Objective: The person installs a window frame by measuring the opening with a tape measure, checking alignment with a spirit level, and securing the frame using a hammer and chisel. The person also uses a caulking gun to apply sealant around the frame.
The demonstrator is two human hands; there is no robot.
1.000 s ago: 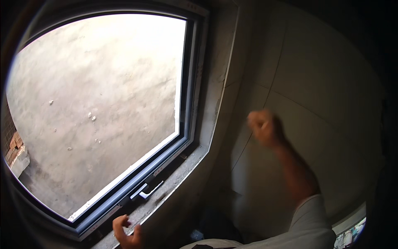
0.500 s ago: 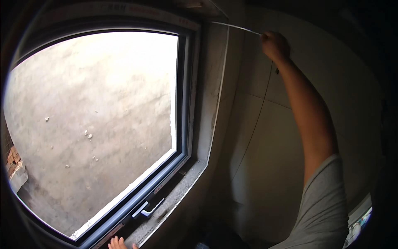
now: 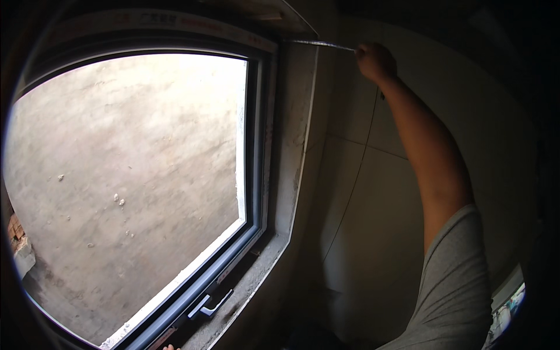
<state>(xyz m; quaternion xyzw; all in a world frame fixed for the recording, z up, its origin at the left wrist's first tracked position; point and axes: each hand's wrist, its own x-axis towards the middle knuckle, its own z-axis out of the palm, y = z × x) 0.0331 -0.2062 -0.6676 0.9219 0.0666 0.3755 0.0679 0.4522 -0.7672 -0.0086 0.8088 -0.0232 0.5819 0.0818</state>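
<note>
Grey frame edge: the window frame (image 3: 263, 146) runs down the right of the pane and turns at a lower corner toward bottom left; fisheye bending bows its top.
Recess edge: a pale, thin line borders the side reveal (image 3: 289, 146) and continues along the sill (image 3: 265, 263).
Room to move: a wide gap separates the right forearm (image 3: 423, 140) from the recess edge below the strip; the dim wall (image 3: 379, 233) spreads behind it.
Handle: a silvery, bent lever (image 3: 210, 305) juts over the sill, narrowing the space there.
Sill texture: rough, grey, speckled and dusty-looking.
Wall surface: smooth and drab, crossed by thin dark lines that meet near the forearm.
Outside: mottled brownish ground (image 3: 128, 146) with small pale lumps; reddish bricks (image 3: 16, 230) at far left.
Sleeve: grey, creased cloth (image 3: 452, 280).
Right hand: raised (image 3: 376, 61), fingers drawn together, pinching the strip's near end.
Strip: a thin, pale, slightly shiny strip (image 3: 324, 44), nearly level, stretching from the fingers to the recess's upper corner; its far tip is too dark to make out.
Left hand: only fingertips (image 3: 169, 347) show at the lower border, beside the frame; I cannot tell whether they grip anything.
</note>
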